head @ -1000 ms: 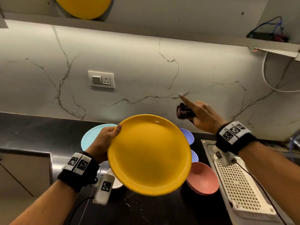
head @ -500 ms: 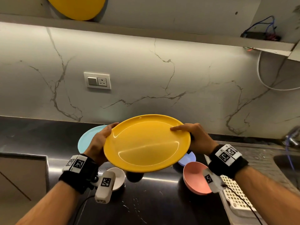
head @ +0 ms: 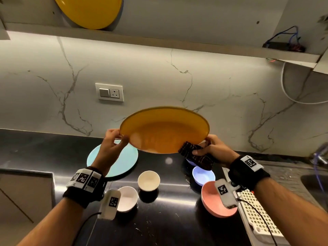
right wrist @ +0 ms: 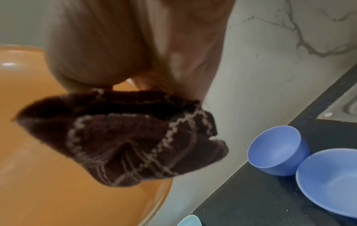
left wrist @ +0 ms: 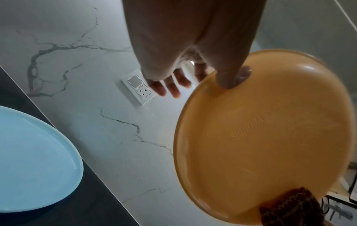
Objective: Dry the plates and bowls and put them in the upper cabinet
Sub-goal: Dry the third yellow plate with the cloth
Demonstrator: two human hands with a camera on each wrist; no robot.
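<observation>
Yellow plate point(head: 164, 130) tipped underside toward camera, left hand point(head: 113, 141) pinching its rim, right hand point(head: 213, 150) clamping brown cloth point(head: 195, 155) against it.

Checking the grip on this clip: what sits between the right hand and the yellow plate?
A dark brown cloth, pinched by the right hand against the underside of the yellow plate; clearest in the right wrist view.

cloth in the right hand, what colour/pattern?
Dark brown cloth with thin pale zigzag stripes crossing into checks; clearest in the right wrist view.
</observation>
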